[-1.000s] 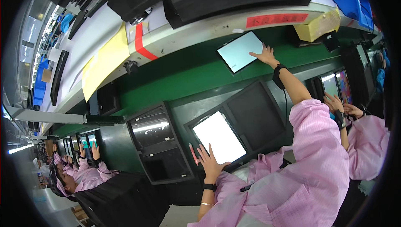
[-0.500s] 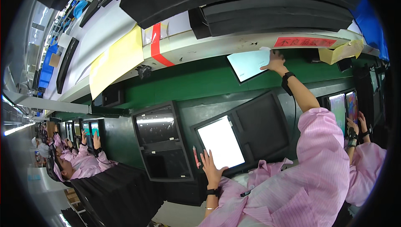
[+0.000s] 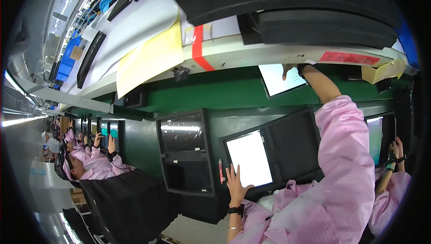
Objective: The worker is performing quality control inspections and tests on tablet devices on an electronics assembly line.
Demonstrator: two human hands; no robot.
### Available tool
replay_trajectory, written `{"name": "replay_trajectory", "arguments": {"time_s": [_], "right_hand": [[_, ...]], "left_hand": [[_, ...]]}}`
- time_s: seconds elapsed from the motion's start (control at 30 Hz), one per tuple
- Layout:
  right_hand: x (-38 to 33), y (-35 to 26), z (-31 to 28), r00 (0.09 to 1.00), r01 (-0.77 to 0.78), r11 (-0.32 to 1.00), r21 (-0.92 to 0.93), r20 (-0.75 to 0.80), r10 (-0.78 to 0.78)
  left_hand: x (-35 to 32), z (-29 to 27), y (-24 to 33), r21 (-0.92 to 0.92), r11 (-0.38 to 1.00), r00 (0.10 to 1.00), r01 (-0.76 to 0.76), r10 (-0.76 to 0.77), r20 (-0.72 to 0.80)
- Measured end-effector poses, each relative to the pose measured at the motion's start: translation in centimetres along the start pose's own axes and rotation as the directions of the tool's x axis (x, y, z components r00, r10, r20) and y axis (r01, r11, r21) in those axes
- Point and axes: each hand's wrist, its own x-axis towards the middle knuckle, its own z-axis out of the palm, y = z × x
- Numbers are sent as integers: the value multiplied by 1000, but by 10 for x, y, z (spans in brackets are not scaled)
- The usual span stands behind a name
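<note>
**Right hand at far tablet, left hand on white-lit screen**

Nearest: left hand (image 3: pixel 236 189) open, fingers spread, lying across near-left corner of white-lit screen (image 3: pixel 249 159) (landmark); not gripping. Screen sits in left half of black case (image 3: pixel 294 143); case's bare half is right of screen. Red pen (image 3: pixel 221 172) just left of screen, apart from it. Further left of screen: black frame (image 3: pixel 185 152), two glossy dark panes. All on one surface (image 3: pixel 139 141).

Beyond screen, slightly right: pale-lit tablet (image 3: pixel 274 79), far end hidden by shelf (image 3: pixel 251 55). Right hand (image 3: pixel 289 70) over it, thumb across display, rest hidden; can't tell if it grips.

Step, my read: handling far tablet while left hand steadies white-lit screen. Next move probably calls for sure hold on tablet edge, clear of shelf lip.

Counts: white-lit screen 1, case 1, pen 1, frame 1, tablet 1, own hands 2. On shelf, beyond screen to left: yellow sheet (image 3: pixel 155 62) 1, red tape strip (image 3: pixel 200 49) 1.
</note>
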Motion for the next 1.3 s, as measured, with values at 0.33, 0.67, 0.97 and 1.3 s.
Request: {"name": "replay_trajectory", "arguments": {"time_s": [0.33, 0.67, 0.97, 1.3], "right_hand": [[-149, -107, 24, 834, 167, 853, -495, -391, -390], [-350, -273, 63, 600, 333, 824, 459, -777, 190], [-355, -318, 130, 664, 527, -9, 850, -404, 630], [-393, -373, 173, 706, 494, 151, 856, -497, 504]], "left_hand": [[9, -43, -15, -28, 982, 982, -185, 185, 32], [15, -217, 64, -491, 726, 872, -482, 455, -184], [-44, -179, 68, -948, 298, 661, 111, 690, 294], [-53, -172, 53, -973, 215, 757, 86, 621, 204]]}}
